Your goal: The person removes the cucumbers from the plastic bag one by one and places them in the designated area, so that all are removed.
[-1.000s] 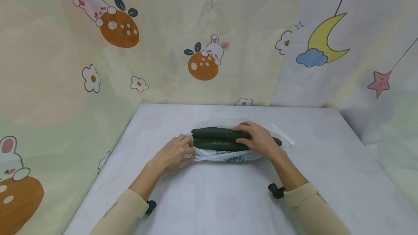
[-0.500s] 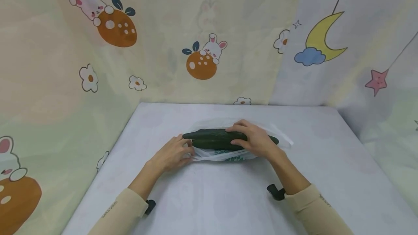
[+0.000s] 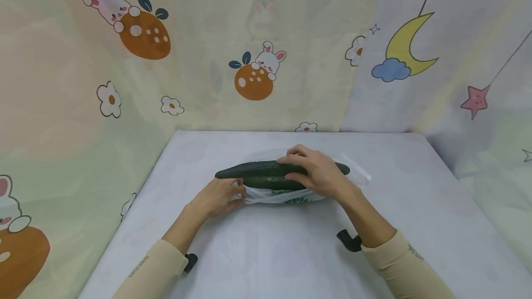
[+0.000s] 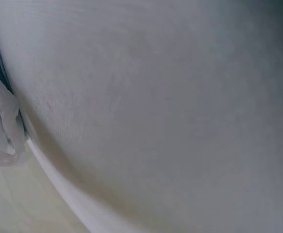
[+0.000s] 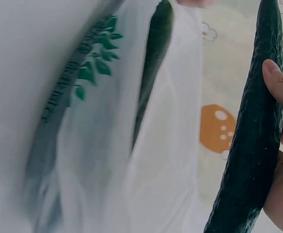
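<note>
My right hand (image 3: 319, 173) grips a long dark-green cucumber (image 3: 245, 169) by its middle, thumb on the near side. In the right wrist view this bumpy cucumber (image 5: 253, 126) is apart from the bag, in the air. A second cucumber (image 3: 266, 182) lies in a white plastic bag (image 3: 266, 195) with green leaf print; part of it (image 5: 156, 53) shows through the bag's mouth. At the bag's left end, my left hand (image 3: 217, 196) pinches the thin plastic (image 4: 3, 121). The held cucumber's left tip passes over that hand's knuckles.
A white-covered table (image 3: 266, 253) lies beneath everything, its back edge against a printed curtain (image 3: 199, 59) with rabbits and flowers. Another curtain stretch with a moon (image 3: 409, 45) hangs at the right. A black camera mount sits at each wrist (image 3: 349, 241).
The right hand has drawn one cucumber leftward and slightly up, out of the bag, so its tip now reaches over the left hand. The left hand has stayed at the bag's end.
</note>
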The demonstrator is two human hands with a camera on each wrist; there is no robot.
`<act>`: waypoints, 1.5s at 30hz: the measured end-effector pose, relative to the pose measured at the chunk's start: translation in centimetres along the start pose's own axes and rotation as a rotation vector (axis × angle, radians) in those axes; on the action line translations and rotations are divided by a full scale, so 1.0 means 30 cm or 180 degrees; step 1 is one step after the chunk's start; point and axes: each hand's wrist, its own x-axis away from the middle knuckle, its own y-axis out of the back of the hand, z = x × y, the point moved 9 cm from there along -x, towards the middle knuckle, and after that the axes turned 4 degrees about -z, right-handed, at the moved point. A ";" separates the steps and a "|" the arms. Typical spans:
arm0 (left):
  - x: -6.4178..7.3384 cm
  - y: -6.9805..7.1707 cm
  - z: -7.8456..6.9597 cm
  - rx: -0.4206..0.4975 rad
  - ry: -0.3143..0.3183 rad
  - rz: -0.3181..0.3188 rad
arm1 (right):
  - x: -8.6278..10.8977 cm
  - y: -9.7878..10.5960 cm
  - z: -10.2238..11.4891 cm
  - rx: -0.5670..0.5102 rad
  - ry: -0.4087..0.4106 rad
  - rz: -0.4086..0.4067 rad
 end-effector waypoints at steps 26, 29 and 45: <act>-0.010 -0.021 0.003 -0.0040 0.0007 0.0143 | 0.090 0.331 0.038 0.0535 0.0186 -0.0448; -0.018 -0.017 0.000 0.0014 -0.0010 0.0105 | 0.139 0.356 -0.014 0.0529 0.0062 -0.0451; -0.037 -0.030 0.022 0.0014 0.0077 0.0375 | 0.289 0.388 -0.145 0.0643 -0.0438 -0.0373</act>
